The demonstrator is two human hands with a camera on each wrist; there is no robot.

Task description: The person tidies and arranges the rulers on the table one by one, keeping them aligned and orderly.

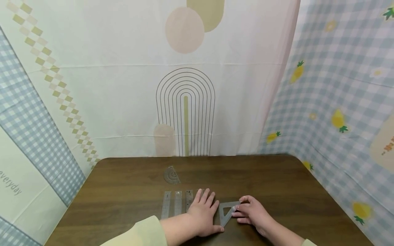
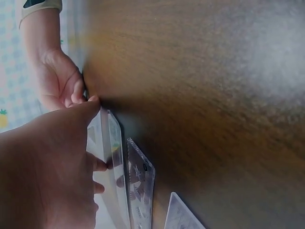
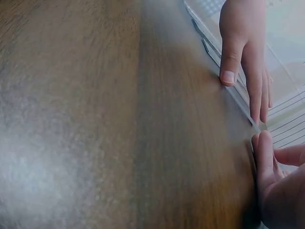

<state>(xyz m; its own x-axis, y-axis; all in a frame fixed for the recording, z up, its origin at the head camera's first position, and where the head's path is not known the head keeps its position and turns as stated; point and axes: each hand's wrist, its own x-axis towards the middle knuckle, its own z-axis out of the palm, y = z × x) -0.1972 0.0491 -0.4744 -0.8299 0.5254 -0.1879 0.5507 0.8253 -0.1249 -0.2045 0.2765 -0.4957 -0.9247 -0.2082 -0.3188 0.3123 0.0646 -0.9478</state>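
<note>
My left hand (image 1: pixel 203 215) lies over the right part of a row of clear rulers (image 1: pixel 166 204), fingers spread and straight. Its thumb reaches to the lower tip of a clear triangular set square (image 1: pixel 226 204). On the triangle's right side, my right hand (image 1: pixel 254 214) pinches its edge between thumb and bent fingers. In the left wrist view, ruler ends (image 2: pixel 140 186) show beside the left palm, side by side on the wood. The right wrist view has both hands close together, with the left thumb (image 3: pixel 228 71) pointing down at the table.
A clear protractor (image 1: pixel 171 175) lies beyond the rulers, toward the back of the brown wooden table (image 1: pixel 123 191). Behind the table hangs a pale patterned cloth (image 1: pixel 129 102), and a checked curtain (image 1: pixel 320 85) with pineapples stands along the right side.
</note>
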